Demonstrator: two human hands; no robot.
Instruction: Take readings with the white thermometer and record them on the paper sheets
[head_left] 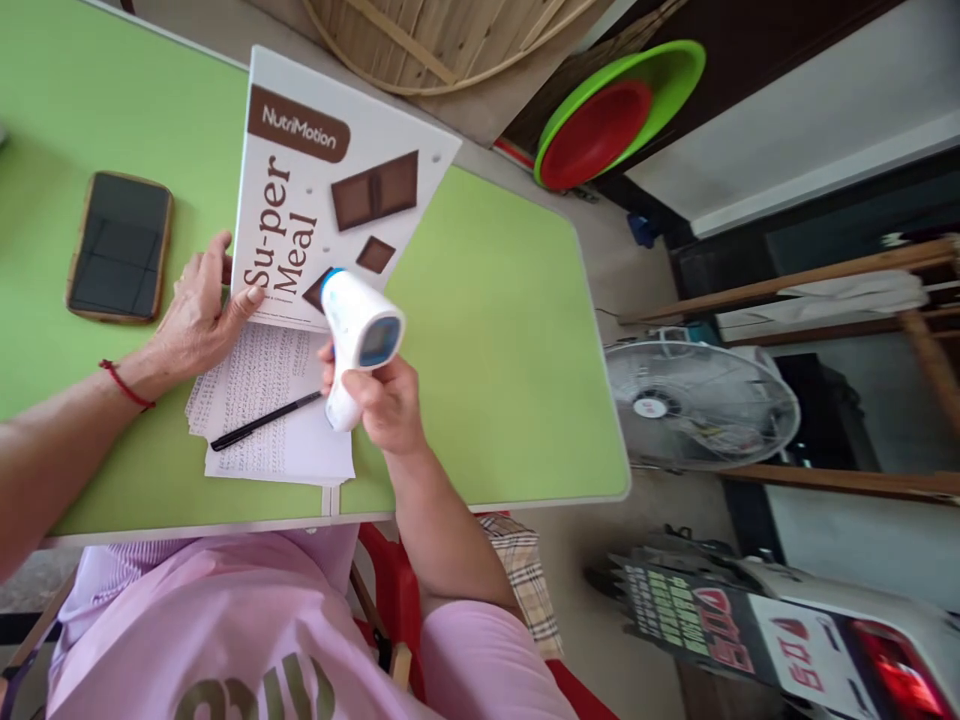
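Note:
A white infrared thermometer (346, 335) with a blue tip and small screen is gripped in my right hand (386, 400). Its tip points at the lower part of a white "NutriMotion Su-per Meal" box (375, 130) with chocolate pictures on it. My left hand (199, 305) holds that box by its lower left corner, thumb on the front face and fingers behind the edge. Below the box lie sheets of paper (300, 455) covered in small writing, partly hidden by it. On the sheets rests a black pen (262, 421).
A phone (120, 248) in a brown case lies left of my left hand on the green table (517, 330). Beyond the table's right edge stand a fan (697, 405) and a scooter (810, 640). Green and red basins (600, 130) and a round woven tray (450, 40) are at the back.

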